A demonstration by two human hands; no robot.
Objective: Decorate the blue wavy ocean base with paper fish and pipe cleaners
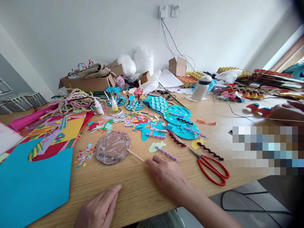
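Observation:
My right hand (166,175) pinches a thin wooden stick (136,155). The stick's far tip touches the right side of a round brown cardboard disc (111,147), which has whitish streaks and printed letters on it. My left hand (99,207) rests near the front edge of the table with its fingers stretched out, holding nothing. Tiny paper scraps (84,156) lie left of the disc. Beyond my right hand are a pale green paper fish (155,146) and a purple wavy pipe cleaner (168,154). Red-handled scissors (213,171) lie to the right, blades partly apart.
Blue paper (45,180) covers the table's left. Glue bottles (114,105), blue discs (182,126) and paper scraps fill the middle. A white bottle (201,88) stands farther back. At right, another person's hand (288,111) is near red-and-blue painted pieces (258,110). One area is pixelated.

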